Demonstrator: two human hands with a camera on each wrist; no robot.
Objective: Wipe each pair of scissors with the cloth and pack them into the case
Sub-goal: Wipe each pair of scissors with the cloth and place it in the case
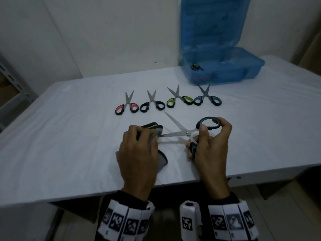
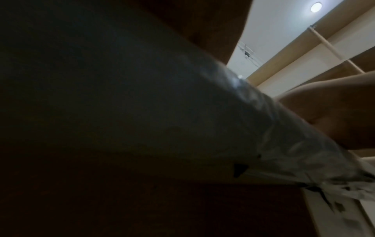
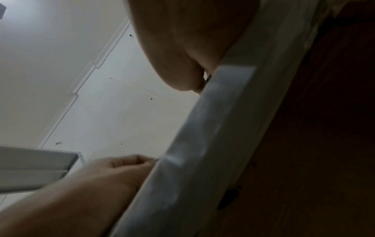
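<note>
On a white-covered table [image 1: 69, 136], a pair of scissors is being wiped at the near edge, while a blue case [image 1: 224, 66] stands open at the far right with what looks like one pair already lying inside. Between case and hands, four more pairs are laid in a row: red-handled scissors [image 1: 127, 106], black-handled scissors [image 1: 152, 104], green-handled scissors [image 1: 179, 99] and blue-handled scissors [image 1: 207, 98]. The right hand [image 1: 212, 145] is curled round the handles of the held scissors [image 1: 186, 132], whose blades are spread apart. The left hand [image 1: 139, 153] is pinched on a grey cloth [image 1: 156, 136] folded over one blade near its tip; a dark object is partly hidden behind its fingers. Wiping appears to be midway, with packing not yet begun for this pair. Next, the cloth would need drawing along the second blade, and the blades closing before the reach to the case
</note>
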